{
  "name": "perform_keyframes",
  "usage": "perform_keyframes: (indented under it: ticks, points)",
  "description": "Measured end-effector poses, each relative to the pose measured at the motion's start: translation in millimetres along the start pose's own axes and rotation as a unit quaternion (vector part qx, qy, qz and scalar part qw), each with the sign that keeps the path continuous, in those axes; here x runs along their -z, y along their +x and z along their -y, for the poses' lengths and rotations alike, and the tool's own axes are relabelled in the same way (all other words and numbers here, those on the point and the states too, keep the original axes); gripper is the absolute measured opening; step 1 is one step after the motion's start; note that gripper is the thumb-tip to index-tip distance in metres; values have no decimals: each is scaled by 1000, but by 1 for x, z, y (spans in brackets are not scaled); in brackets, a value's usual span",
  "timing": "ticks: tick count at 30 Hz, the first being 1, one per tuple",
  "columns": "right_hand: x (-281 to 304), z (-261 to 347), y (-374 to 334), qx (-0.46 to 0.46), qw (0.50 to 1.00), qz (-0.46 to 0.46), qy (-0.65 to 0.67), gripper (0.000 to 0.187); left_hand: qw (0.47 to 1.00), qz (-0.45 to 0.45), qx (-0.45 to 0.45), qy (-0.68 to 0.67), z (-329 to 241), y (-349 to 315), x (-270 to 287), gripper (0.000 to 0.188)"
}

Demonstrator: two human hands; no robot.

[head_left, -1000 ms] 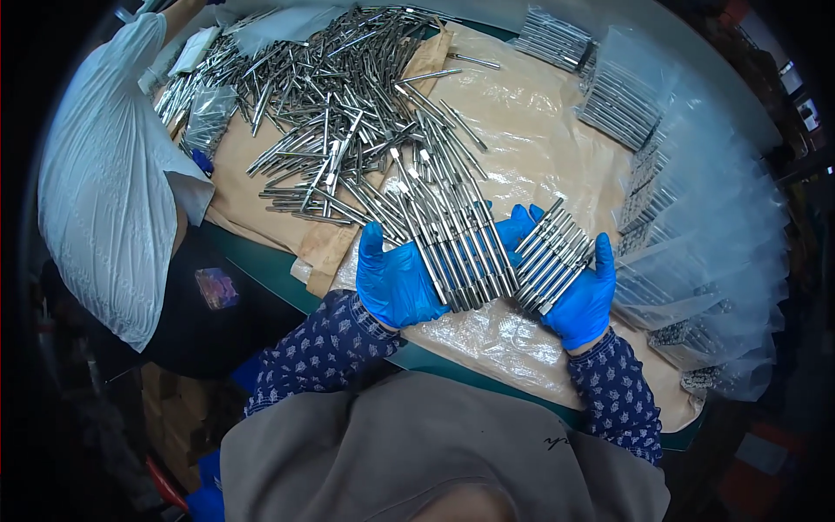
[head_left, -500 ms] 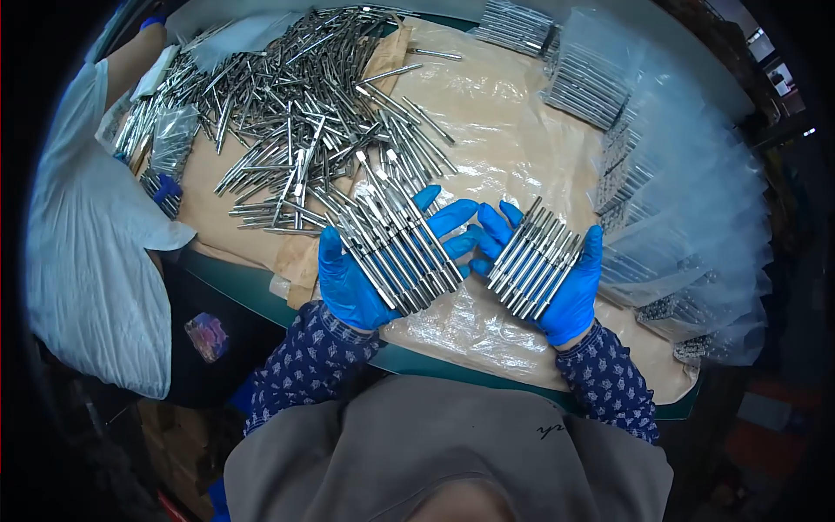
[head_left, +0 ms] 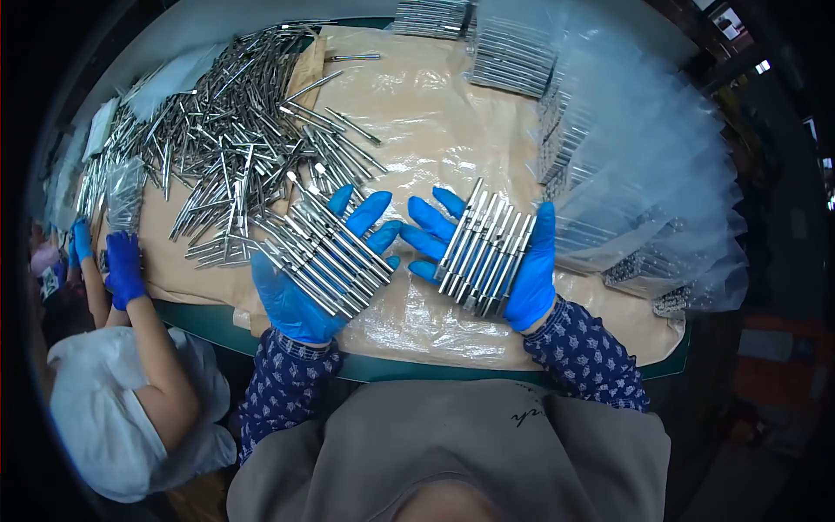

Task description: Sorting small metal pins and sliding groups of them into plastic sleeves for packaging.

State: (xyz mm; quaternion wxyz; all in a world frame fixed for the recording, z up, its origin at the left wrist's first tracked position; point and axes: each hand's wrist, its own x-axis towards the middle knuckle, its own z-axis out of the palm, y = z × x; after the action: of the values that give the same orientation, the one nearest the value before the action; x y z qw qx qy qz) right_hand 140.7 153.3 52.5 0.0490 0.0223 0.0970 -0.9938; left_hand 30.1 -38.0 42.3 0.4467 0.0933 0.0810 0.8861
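Note:
My left hand (head_left: 291, 300), in a blue glove, holds a row of slim silver metal rods (head_left: 335, 257) side by side across its palm, the fingers stretched out beneath and past them. Some of these rods have wider, light ends pointing up toward the loose pile. A second, smaller row of metal rods (head_left: 487, 248) lies across the palm of my right hand (head_left: 535, 283), also gloved in blue, with the thumb along the row's right side. The fingertips of both hands point toward each other with a small gap between. Both rows are held above the table.
A large loose pile of metal rods (head_left: 230, 113) covers the table's far left. Rods in clear bags are stacked (head_left: 513, 56) at the back right, with more clear plastic bags (head_left: 648, 139) down the right side. Brown sheeting (head_left: 426, 113) lies beneath. At left, a co-worker's purple-gloved hand (head_left: 123, 265) rests near bagged rods.
The view has shifted, so the table sits further left. My hands have moved slightly apart, still holding their rods. The co-worker at left has moved back from the table; gloved hands now show there.

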Motion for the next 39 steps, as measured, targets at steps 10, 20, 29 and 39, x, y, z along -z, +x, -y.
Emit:
perform_keyframes:
  ticks: [10, 20, 29, 39]
  points:
    - [4, 0, -8, -11, 1000, -12, -23, 112, 1000, -16, -8, 19, 2, 2, 4, 99]
    - [2, -4, 0, -25, 999, 19, 16, 118, 1000, -20, -7, 12, 5, 1, 2, 97]
    - [7, -2, -6, -19, 999, -26, 1, 111, 999, -29, -4, 38, 2, 3, 3, 102]
    - [-4, 4, -12, 0, 1000, 13, -23, 117, 999, -37, -4, 39, 3, 2, 4, 101]
